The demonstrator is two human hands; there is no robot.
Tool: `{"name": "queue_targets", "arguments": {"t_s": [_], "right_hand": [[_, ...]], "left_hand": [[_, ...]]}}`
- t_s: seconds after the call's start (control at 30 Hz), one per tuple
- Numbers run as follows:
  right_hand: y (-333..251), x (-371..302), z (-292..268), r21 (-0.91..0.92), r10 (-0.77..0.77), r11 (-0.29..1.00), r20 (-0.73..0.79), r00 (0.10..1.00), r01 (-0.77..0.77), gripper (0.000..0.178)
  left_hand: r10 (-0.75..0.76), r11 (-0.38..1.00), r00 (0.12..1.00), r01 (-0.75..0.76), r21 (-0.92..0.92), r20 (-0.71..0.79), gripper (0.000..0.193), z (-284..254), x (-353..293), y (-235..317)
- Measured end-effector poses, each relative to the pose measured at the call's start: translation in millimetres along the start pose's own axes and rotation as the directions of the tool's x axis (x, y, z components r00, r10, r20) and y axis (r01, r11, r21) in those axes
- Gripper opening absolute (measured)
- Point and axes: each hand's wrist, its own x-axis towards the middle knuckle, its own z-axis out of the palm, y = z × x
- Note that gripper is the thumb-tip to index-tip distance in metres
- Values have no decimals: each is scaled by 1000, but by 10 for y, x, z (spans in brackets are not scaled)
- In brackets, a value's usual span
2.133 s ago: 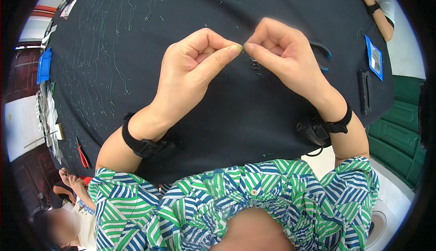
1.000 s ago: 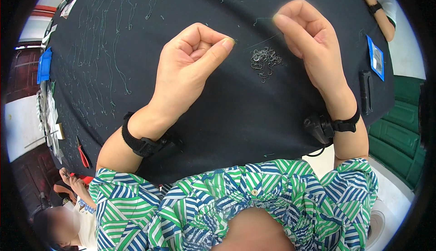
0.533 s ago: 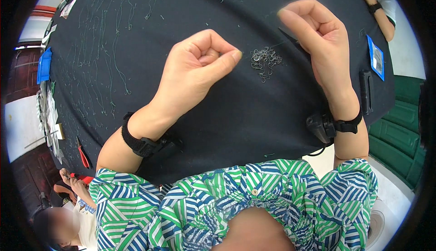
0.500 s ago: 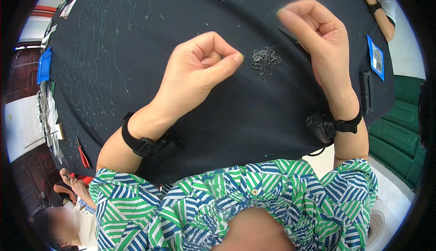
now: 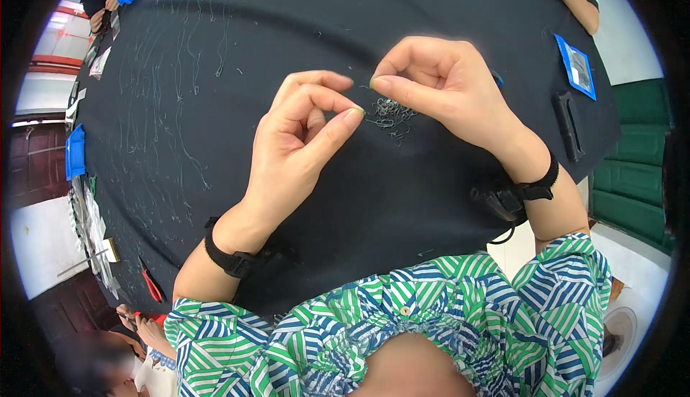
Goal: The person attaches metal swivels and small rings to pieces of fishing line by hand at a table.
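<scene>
Head view: both hands (image 5: 298,127) (image 5: 451,84) pinched on green thread (image 5: 366,86), label (image 5: 580,72) on blue packet (image 5: 575,66) illegible

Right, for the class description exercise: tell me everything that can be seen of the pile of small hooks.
The pile of hooks is a loose, tangled heap of small, curved, dark grey pieces with a metallic sheen. It lies on the black cloth, a few pieces straggling toward the wearer. The right hand hides part of it; whether that hand touches it can't be told.
</scene>
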Motion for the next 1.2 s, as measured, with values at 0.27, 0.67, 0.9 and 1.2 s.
{"name": "queue_targets", "arguments": {"t_s": [0.27, 0.67, 0.9, 1.2], "right_hand": [[13, -4, 51, 22, 34, 999, 76, 997, -36, 15], [18, -1, 48, -92, -13, 995, 128, 992, 25, 15], [-17, -5, 55, -83, 6, 996, 163, 987, 8, 15], [16, -19, 50, -121, -71, 990, 14, 997, 73, 14]], "left_hand": [[106, 994, 993, -105, 12, -44, 5, 13, 1, -50], [-20, 999, 999, 21, -25, 48, 4, -18, -8, -21], [49, 989, 999, -52, -138, -19, 6, 14, -16, -37], [-43, 983, 999, 37, -180, -29, 6, 16, -18, 22]]}}
